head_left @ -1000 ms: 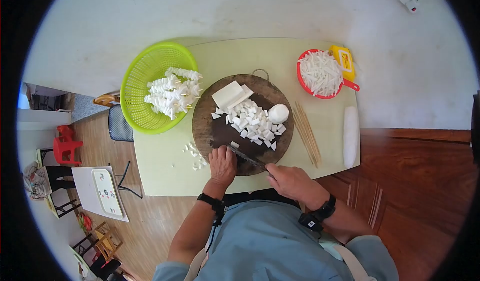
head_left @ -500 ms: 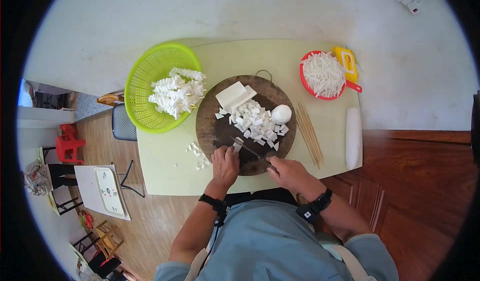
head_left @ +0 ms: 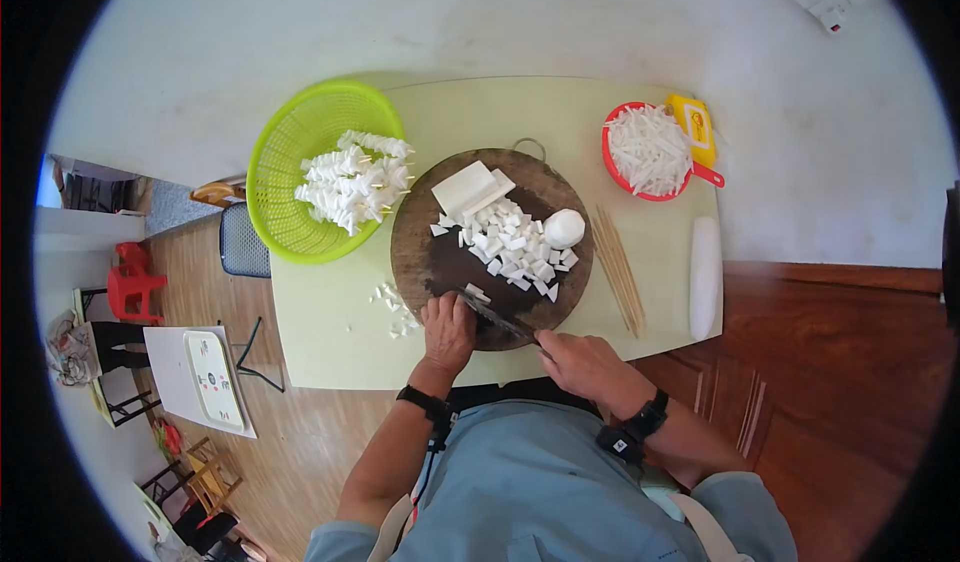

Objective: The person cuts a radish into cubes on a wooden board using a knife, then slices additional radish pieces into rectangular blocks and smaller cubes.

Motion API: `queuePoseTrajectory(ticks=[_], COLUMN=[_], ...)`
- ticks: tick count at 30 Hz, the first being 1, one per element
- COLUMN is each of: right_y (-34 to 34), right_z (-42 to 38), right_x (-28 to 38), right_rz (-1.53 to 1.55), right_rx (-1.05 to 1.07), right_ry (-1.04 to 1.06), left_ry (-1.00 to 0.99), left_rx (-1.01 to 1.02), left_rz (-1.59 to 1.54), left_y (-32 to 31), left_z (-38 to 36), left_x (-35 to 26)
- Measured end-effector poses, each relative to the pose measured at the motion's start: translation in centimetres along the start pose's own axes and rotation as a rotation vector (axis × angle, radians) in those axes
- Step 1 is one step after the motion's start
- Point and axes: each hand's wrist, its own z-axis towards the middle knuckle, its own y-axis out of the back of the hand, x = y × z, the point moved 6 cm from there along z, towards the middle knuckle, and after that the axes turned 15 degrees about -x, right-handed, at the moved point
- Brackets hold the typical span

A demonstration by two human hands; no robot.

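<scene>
My right hand [head_left: 585, 372] grips the handle of a knife [head_left: 500, 322], its blade slanting up and left across the near part of a round wooden chopping board [head_left: 415, 232]. My left hand [head_left: 447, 334] rests at the board's near left edge, fingers curled beside the blade tip; anything under them is hidden. Just beyond the blade lies a small white piece [head_left: 478, 291]. Farther up the board is a heap of white radish chunks [head_left: 510, 240], with flat white slabs [head_left: 466, 192] behind it and a rounded white radish end [head_left: 564, 229] to its right.
A green basket [head_left: 270, 177] at the left holds skewered white pieces [head_left: 355, 182]. White scraps [head_left: 395, 307] lie beside the board. Rightward are bamboo skewers [head_left: 620, 272], a whole white radish [head_left: 705, 277], a red strainer [head_left: 607, 152] of white strips and a yellow pack [head_left: 693, 127].
The knife's blade has shifted slightly down and left, closer to my left fingers. The small white piece that was by those fingertips now lies on the blade's far side.
</scene>
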Motion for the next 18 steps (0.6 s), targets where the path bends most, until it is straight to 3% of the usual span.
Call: queuePoseTrajectory(ticks=[3,12,18], right_y=[-1.6,-0.9,-0.3], right_z=[1.4,2.3,-0.5], right_x=[-0.7,-1.2,0.3], right_rz=[-0.031,0.054,0.031], right_rx=[0.13,-0.082,-0.019], right_ry=[-0.064,-0.014,0.02], left_ry=[-0.022,0.017,0.002], left_rx=[-0.015,-0.087,-0.086], left_rz=[0.014,-0.119,-0.092], left_y=[0.0,1.0,0.6], left_z=[0.0,0.0,-0.5], left_x=[-0.1,-0.4,0.1])
